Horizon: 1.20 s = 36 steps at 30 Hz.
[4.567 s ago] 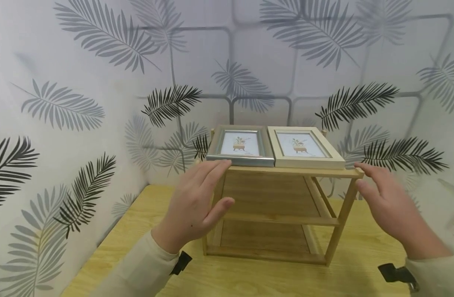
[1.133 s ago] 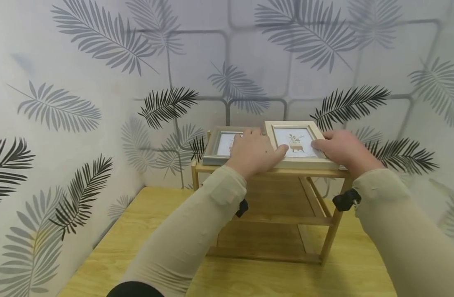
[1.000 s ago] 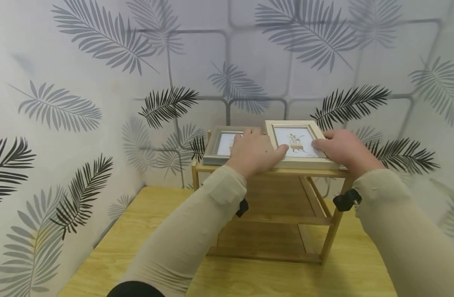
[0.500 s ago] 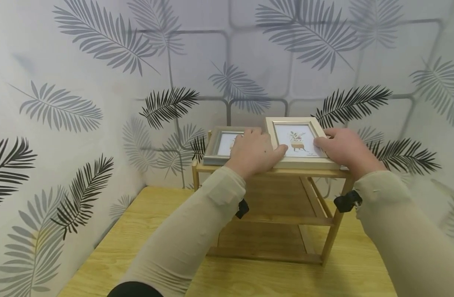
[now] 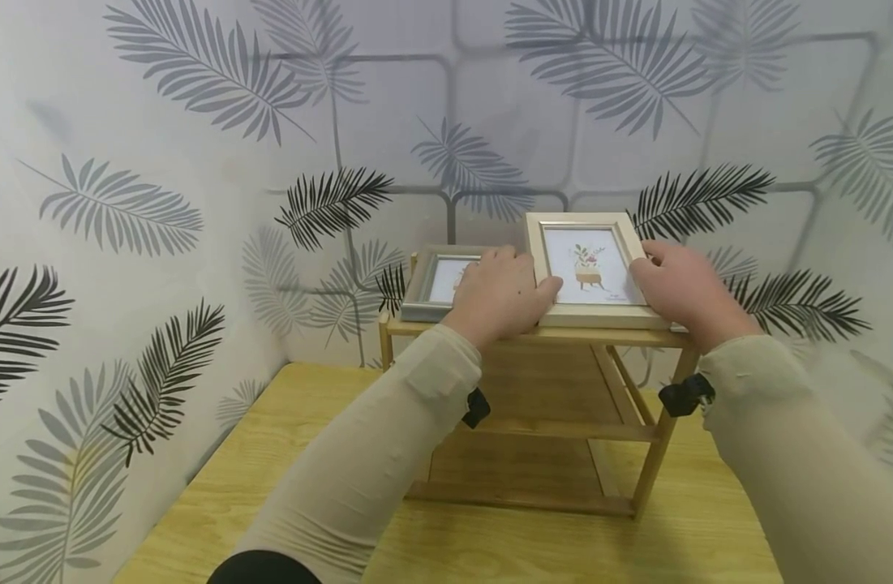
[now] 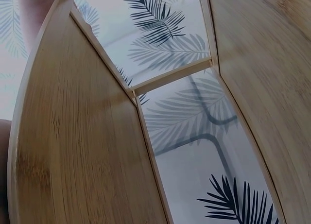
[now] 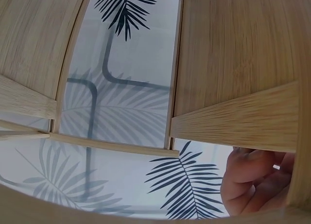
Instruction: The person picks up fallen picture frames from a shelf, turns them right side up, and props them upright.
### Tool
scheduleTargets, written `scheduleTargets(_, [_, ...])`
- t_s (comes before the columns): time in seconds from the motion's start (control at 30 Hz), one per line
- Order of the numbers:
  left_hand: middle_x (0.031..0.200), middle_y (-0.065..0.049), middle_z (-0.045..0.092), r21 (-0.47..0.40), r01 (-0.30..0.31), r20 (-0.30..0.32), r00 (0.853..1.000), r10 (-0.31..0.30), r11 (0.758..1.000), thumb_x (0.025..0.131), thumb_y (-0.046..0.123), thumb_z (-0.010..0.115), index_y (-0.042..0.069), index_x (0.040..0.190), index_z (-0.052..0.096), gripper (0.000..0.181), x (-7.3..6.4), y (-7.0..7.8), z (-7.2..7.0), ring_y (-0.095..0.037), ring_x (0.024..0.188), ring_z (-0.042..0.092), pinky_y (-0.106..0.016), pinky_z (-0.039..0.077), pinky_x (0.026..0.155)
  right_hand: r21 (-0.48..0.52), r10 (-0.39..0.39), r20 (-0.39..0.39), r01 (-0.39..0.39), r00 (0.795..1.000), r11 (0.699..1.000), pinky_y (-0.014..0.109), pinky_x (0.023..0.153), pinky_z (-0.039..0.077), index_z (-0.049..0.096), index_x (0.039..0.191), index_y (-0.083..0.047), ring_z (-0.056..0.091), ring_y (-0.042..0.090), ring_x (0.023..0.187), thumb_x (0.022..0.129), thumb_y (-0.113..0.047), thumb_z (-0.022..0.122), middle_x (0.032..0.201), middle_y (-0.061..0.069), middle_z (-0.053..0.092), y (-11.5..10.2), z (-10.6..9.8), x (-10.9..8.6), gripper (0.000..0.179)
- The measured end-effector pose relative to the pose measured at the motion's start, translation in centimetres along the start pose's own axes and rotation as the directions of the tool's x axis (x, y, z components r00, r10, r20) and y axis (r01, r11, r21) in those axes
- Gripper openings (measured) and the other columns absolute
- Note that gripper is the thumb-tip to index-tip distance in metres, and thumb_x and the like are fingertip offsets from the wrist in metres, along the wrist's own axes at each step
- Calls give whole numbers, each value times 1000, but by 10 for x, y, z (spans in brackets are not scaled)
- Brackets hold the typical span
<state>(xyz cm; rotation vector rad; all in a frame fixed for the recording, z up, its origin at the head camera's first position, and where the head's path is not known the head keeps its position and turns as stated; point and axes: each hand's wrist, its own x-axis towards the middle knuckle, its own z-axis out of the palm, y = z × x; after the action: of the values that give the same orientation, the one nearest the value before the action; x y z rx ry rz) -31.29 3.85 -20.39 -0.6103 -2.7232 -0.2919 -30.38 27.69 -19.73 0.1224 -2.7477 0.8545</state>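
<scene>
A cream picture frame (image 5: 599, 316) with a potted-plant print lies at the right of the wooden rack's top (image 5: 607, 334), tilted so its far edge is raised. My right hand (image 5: 683, 284) grips its right side, thumb on the face. At its left side, my left hand (image 5: 500, 294) holds the edge, thumb over the frame; its fingertips are partly hidden. Beneath that hand, a grey-silver picture frame (image 5: 418, 292) lies flat, its right part covered. The right wrist view shows curled fingers of my right hand (image 7: 257, 180) beside the rack.
The rack has two lower shelves (image 5: 548, 389) and stands on a yellow wood-grain table (image 5: 271, 438). Close behind it is a leaf-patterned wall (image 5: 388, 97), with another wall along the left. Slats and panels (image 6: 87, 127) fill much of the left wrist view.
Both hands have come from the rack's front and right side onto the cream frame. Its far edge has risen, tilting its face toward me. The grey frame stays put.
</scene>
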Motion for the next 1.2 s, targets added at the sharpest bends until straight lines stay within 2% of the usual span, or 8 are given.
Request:
scheduleTargets(0.23, [141, -5, 55, -23, 17, 0, 1000, -17, 1000, 105, 56, 34, 12, 142, 56, 61, 2, -1, -3, -26, 133, 46, -45, 39, 108, 21, 0, -22, 1, 1000, 1000, 66, 100, 36, 25, 162, -12, 46, 43, 121, 105, -39, 27, 150, 27, 42, -3, 0, 0, 63])
scheduleTargets(0.47, [140, -3, 58, -49, -5, -19, 1000, 5, 999, 107, 53, 36, 14, 146, 51, 57, 5, -1, -5, -25, 131, 51, -44, 46, 102, 77, 21, -29, -19, 999, 997, 70, 105, 30, 11, 165, -24, 43, 46, 128, 106, -47, 22, 157, 26, 34, -3, 0, 1, 64])
scheduleTargets(0.6, [149, -2, 52, -63, 0, -19, 1000, -1, 998, 106, 54, 37, 15, 156, 40, 64, 4, -2, -7, -25, 135, 49, -42, 45, 105, 100, 2, -30, 1, 1000, 995, 70, 107, 27, 8, 165, -28, 41, 46, 132, 107, -49, 23, 157, 24, 35, -2, -1, 1, 64])
scheduleTargets(0.7, [153, -3, 49, -88, 14, -16, 1000, -16, 996, 106, 54, 38, 15, 160, 32, 67, 3, -3, -7, -25, 136, 49, -41, 44, 105, 111, -12, -40, 16, 999, 994, 69, 107, 29, 7, 164, -29, 44, 43, 130, 107, -51, 25, 155, 23, 38, -1, 0, 0, 64])
scheduleTargets(0.9, [144, -5, 57, -149, 9, -36, 999, -14, 989, 107, 49, 44, 14, 162, 27, 67, 0, -4, -5, -22, 119, 60, -40, 50, 96, 165, -35, -56, 44, 998, 985, 66, 98, 42, 4, 164, -33, 52, 42, 120, 106, -54, 30, 148, 25, 44, 2, 0, -3, 67])
scheduleTargets(1.07, [136, -7, 62, -165, -8, -68, 998, -3, 986, 107, 45, 46, 13, 162, 26, 66, -1, -5, -6, -17, 100, 63, -38, 51, 87, 176, -66, -79, 79, 995, 981, 65, 95, 45, 5, 163, -37, 54, 43, 118, 106, -54, 33, 146, 26, 46, 1, -1, -4, 66])
scheduleTargets(1.2, [113, -6, 69, -182, -26, -80, 997, 12, 983, 107, 43, 49, 11, 161, 27, 67, -2, -5, -6, -17, 81, 60, -35, 51, 73, 161, -69, -93, 84, 993, 983, 65, 95, 45, 5, 163, -35, 54, 44, 118, 106, -53, 34, 145, 27, 47, -1, -1, -5, 66])
